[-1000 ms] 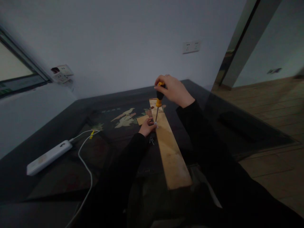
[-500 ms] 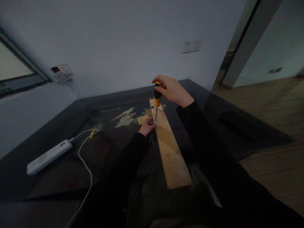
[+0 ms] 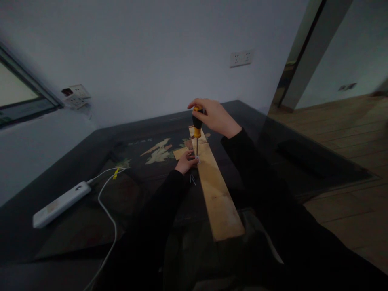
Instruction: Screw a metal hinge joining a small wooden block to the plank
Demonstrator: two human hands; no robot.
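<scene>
My right hand point(image 3: 214, 116) is closed round the black and yellow handle of a screwdriver point(image 3: 197, 133). The screwdriver stands nearly upright, its shaft running down to a small metal bracket point(image 3: 198, 161) at the left edge of a long wooden board point(image 3: 216, 190). Beside that edge, my left hand point(image 3: 185, 162) pinches the bracket against the board with thumb and fingers. Whether a screw sits under the tip is too small to tell. A few loose screws point(image 3: 192, 179) lie on the dark table just below my left hand.
A small wooden piece point(image 3: 180, 153) lies left of the board, behind my left hand. On the left of the table point(image 3: 142, 169) rests a white power strip point(image 3: 62, 204), its white cable point(image 3: 112, 220) curving toward me. Wall sockets point(image 3: 241, 58) are above the table.
My right hand and the screwdriver handle have shifted slightly left and the screwdriver stands more upright. My left hand keeps its place at the bracket. The whole view has moved a little.
</scene>
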